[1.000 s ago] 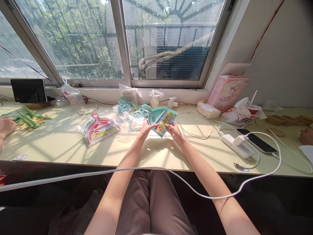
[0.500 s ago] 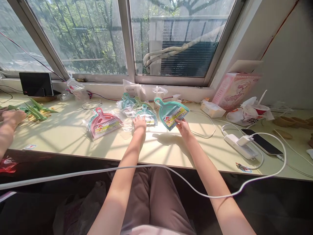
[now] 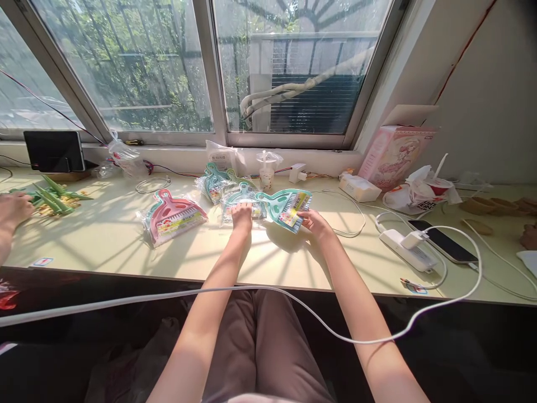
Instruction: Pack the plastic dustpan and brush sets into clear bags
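My right hand [image 3: 315, 223] pinches the right edge of a teal dustpan set [image 3: 277, 204] with a brush and a yellow label across it. Its handle points left, toward the set by my other hand. My left hand [image 3: 242, 215] is curled over the front of a bagged teal dustpan set [image 3: 244, 193] in clear plastic; its fingertips are partly hidden. To the left lies a pink dustpan set [image 3: 174, 215] in a clear bag. Behind my left hand, more bagged dustpan sets [image 3: 213, 182] in teal and green overlap each other.
A drink cup [image 3: 266, 173] stands behind the sets. At right are a tissue pack [image 3: 359, 187], a pink box [image 3: 396, 154], a power strip [image 3: 405, 251] and a phone [image 3: 444, 242]. A white cable [image 3: 293, 296] crosses before my forearms. Another person's hand [image 3: 17, 210] is near green leaves [image 3: 54, 196].
My right hand has lowered and turned the teal dustpan set, so its handle now points left toward my left hand. My left hand's fingers have curled more over the bagged set.
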Demonstrator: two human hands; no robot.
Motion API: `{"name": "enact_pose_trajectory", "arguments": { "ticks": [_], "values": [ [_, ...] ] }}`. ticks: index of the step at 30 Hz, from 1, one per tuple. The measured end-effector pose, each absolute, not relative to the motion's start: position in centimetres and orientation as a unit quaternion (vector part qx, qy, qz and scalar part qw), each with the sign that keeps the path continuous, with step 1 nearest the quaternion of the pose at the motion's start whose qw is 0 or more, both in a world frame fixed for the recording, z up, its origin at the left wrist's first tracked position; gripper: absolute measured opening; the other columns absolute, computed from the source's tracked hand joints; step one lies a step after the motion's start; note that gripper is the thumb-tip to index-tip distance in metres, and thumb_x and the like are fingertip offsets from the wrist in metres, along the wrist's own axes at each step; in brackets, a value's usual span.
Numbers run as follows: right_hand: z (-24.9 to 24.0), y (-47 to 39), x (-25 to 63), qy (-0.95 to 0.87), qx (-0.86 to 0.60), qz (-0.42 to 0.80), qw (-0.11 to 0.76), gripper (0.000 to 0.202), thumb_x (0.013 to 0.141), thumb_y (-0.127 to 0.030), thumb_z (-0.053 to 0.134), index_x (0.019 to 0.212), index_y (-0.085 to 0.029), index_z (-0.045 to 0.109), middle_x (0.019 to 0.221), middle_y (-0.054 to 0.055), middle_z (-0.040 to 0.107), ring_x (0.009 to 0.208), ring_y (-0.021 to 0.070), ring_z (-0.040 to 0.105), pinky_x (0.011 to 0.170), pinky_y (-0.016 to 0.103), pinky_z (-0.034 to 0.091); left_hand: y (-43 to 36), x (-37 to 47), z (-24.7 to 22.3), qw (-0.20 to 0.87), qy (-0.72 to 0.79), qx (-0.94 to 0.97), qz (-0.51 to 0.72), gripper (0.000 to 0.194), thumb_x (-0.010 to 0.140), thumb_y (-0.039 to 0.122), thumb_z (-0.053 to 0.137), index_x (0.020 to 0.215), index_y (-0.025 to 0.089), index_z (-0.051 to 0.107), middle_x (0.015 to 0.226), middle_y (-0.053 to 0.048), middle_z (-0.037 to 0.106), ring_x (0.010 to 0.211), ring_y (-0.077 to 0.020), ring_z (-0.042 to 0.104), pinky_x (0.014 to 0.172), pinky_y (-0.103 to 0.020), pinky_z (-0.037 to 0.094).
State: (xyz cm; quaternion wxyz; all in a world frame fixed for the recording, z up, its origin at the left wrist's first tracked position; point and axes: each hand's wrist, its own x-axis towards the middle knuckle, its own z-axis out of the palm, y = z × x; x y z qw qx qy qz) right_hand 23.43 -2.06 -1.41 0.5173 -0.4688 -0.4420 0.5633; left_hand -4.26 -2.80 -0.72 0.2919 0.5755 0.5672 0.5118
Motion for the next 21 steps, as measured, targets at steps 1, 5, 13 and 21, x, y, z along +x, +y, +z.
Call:
{"name": "enact_pose_trajectory", "arguments": {
  "ticks": [1,5,13,21],
  "values": [
    [-1.4,-2.1,23.4,-0.442,-0.469,0.566,0.514,0.026,0.062,-0.018,0.076,0.086,-0.026,0.072,0.092,0.007,0.082,0.088,0.0302,0.079,0.079,0.045,0.069,-2.8,-4.3,-0.7,0.27,0.587,0.572,0.505,0.021,0.085,0.004,0.061,0.086,0.025,0.065,0.112,-0.017,0.07,0.145,-0.0409,0.045,0.131,-0.056,0.018],
    [-1.2,-2.5,22.8,-0.426,-0.466,0.588,0.505,0.029,0.06,-0.014,0.076,0.087,-0.026,0.076,0.099,0.006,0.084,0.088,0.029,0.08,0.078,0.042,0.068,-3.2,-4.3,0.0,0.164,0.616,0.583,0.503,0.032,0.09,0.001,0.053,0.097,0.024,0.074,0.114,-0.016,0.073,0.135,-0.0387,0.057,0.128,-0.051,0.03],
    [-1.0,-3.2,22.2,-0.401,-0.467,0.583,0.53,0.025,0.064,-0.016,0.077,0.086,-0.028,0.075,0.098,0.003,0.083,0.098,0.0285,0.079,0.086,0.042,0.067,-3.8,-3.9,0.7,-0.039,0.566,0.671,0.478,0.052,0.094,-0.001,0.047,0.134,0.017,0.075,0.126,-0.017,0.078,0.121,-0.033,0.07,0.112,-0.05,0.055],
    [0.0,-3.7,20.7,-0.465,-0.381,0.614,0.511,0.027,0.063,-0.021,0.084,0.088,-0.023,0.077,0.099,0.012,0.083,0.11,0.0376,0.077,0.106,0.054,0.061,-2.6,-3.2,-1.4,-0.001,0.428,0.722,0.543,0.043,0.105,0.012,0.049,0.137,0.025,0.074,0.122,-0.012,0.081,0.118,-0.0263,0.076,0.108,-0.044,0.06]
  ]
}}
